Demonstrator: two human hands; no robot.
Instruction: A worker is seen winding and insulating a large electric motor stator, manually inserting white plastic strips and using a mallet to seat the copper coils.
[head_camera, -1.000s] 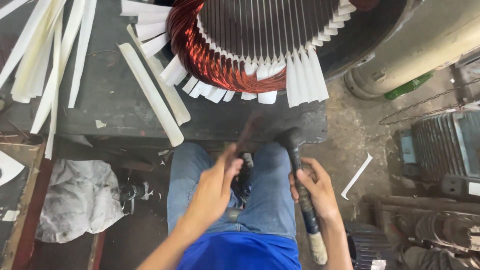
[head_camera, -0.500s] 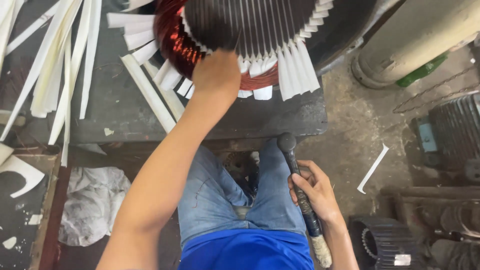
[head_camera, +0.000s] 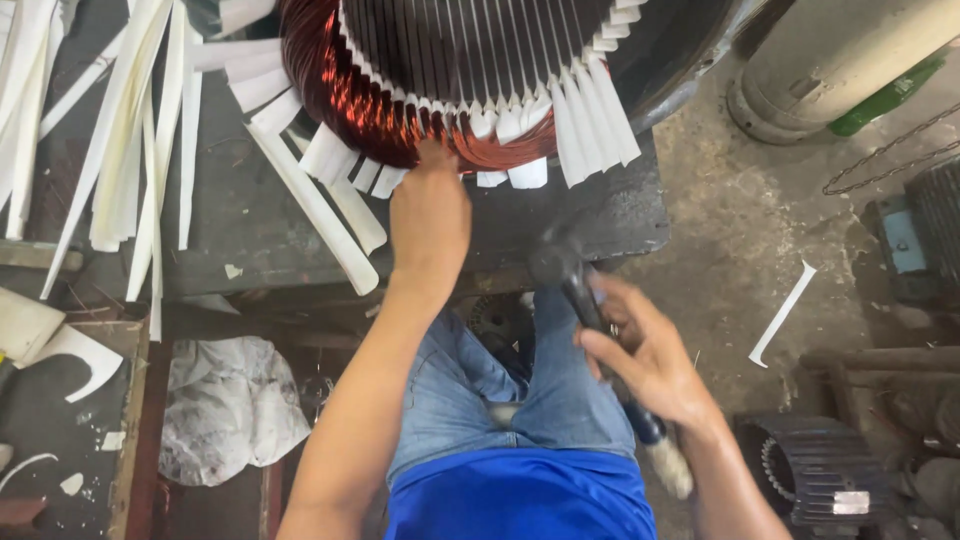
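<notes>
Seemingly midway: left hand (head_camera: 430, 215) presses insulation strips (head_camera: 590, 115) at the copper winding (head_camera: 340, 90), fingers hidden, while right hand (head_camera: 645, 355) grips the hammer (head_camera: 580, 290), many strips unseated.

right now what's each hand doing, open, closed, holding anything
Left hand: fingertips on the copper winding; grip cannot be told.
Right hand: closed around the hammer handle.

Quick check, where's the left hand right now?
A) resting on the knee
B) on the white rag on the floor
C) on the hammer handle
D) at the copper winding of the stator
D: the left hand reaches up to the copper winding at the lower edge of the stator, fingertips among the white paper strips; the right hand holds the hammer.
</notes>
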